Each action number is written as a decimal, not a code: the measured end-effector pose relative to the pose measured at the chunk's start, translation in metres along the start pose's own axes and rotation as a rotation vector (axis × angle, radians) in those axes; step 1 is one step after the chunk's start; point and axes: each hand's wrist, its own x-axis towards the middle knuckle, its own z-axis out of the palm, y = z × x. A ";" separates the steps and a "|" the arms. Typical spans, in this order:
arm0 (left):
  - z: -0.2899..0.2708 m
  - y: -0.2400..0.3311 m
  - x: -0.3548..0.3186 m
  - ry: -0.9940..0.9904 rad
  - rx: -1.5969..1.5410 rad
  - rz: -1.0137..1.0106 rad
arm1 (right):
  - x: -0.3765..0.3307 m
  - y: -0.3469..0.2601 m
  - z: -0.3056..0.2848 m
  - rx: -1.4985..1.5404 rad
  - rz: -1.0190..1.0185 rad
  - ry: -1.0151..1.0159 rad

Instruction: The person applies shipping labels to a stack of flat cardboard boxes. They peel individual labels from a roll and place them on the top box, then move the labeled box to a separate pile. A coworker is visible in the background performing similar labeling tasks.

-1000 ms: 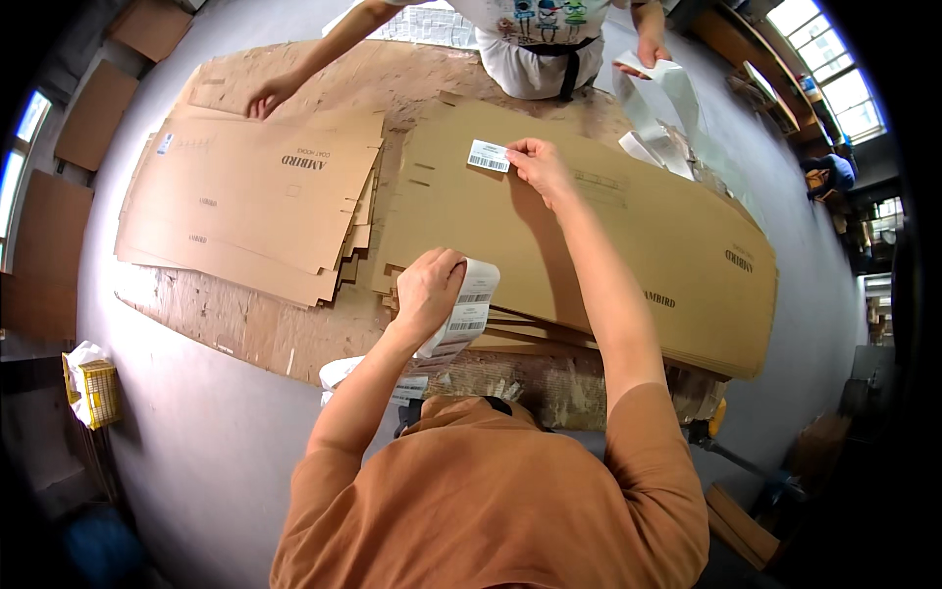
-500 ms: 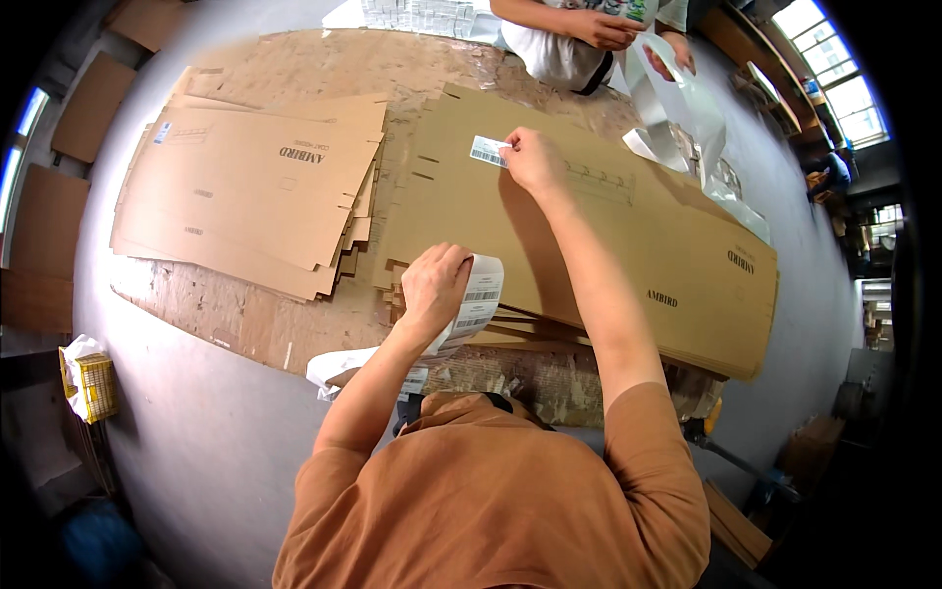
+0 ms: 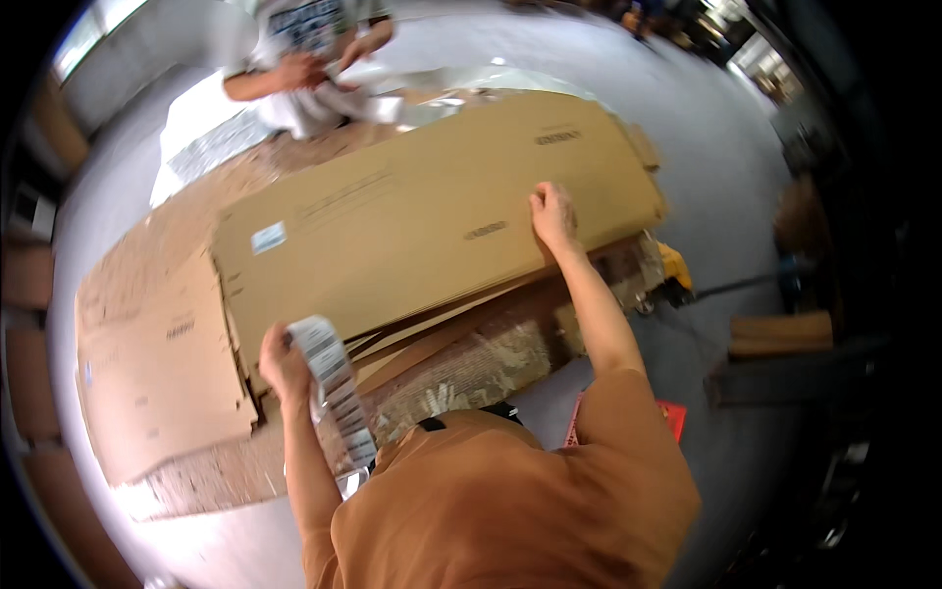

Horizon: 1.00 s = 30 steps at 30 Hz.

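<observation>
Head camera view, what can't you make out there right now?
In the head view:
Print on the white label: blurred.
Whether the right hand holds anything: its curled fingers hide that.
Lower end of the label strip: hidden by arm and shirt.
Red thing: mostly behind the brown sleeve.
Co-worker's head: cut off by the upper edge.

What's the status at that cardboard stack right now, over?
Left hand gripping printed label strip. Right hand at top flattened carton, contact unclear. White label near that carton's left end. Nothing seen blocking either hand.
</observation>
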 end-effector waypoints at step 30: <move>0.005 -0.007 0.000 0.018 -0.002 -0.041 | 0.109 0.237 -0.143 0.003 0.486 0.074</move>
